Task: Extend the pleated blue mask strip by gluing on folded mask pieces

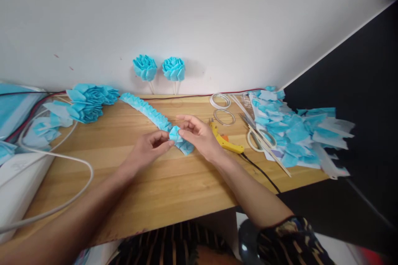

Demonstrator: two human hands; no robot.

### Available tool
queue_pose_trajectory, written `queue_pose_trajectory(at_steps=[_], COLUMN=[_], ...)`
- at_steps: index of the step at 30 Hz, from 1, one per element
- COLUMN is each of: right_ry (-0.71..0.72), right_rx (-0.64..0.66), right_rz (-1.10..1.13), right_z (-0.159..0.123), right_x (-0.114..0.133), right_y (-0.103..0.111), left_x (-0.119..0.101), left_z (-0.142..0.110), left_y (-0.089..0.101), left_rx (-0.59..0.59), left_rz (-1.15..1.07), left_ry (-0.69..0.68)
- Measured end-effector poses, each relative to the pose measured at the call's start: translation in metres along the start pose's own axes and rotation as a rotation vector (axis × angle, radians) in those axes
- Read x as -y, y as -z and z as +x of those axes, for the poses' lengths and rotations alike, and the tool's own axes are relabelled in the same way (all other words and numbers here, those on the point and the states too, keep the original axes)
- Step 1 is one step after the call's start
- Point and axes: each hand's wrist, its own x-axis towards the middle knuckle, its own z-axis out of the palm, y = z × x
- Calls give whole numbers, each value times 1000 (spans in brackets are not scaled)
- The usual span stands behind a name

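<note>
Between my fingers is a small folded blue petal (175, 133), held just above the table. My left hand (152, 145) pinches its left side with thumb and fingertips. On its right side, my right hand (195, 136) closes thumb and fingers on the same petal. Other blue pieces (185, 148) lie right under it, partly hidden by my hands. A long overlapping row of folded blue petals (146, 109) runs from there toward the back left. Close to my right hand rests a yellow hot glue gun (228, 144) with a black cord.
Two blue flowers on sticks (173, 69) lean against the wall. More blue flowers (88, 101) lie at back left, near a looping white cable (88, 169). At right are wire coils (219, 100), scissors (261, 138), thin sticks (275, 155) and a heap of blue pieces (295, 130) overhanging the table edge.
</note>
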Motion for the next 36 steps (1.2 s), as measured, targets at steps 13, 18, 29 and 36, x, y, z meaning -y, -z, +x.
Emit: queue_pose_trajectory(at_steps=[13, 18, 29, 36], right_ry=[-32, -38, 7, -7], right_rx=[129, 118, 186, 101], right_rz=[-63, -88, -176, -145], right_z=[-3, -3, -4, -2], right_x=[2, 1, 3, 1], right_y=[-3, -3, -4, -3], left_x=[0, -1, 1, 5], left_z=[-2, -2, -3, 0], left_y=[-3, -4, -4, -3], left_rx=[17, 16, 10, -12], left_rz=[96, 107, 102, 93], left_ry=[5, -14, -21, -25])
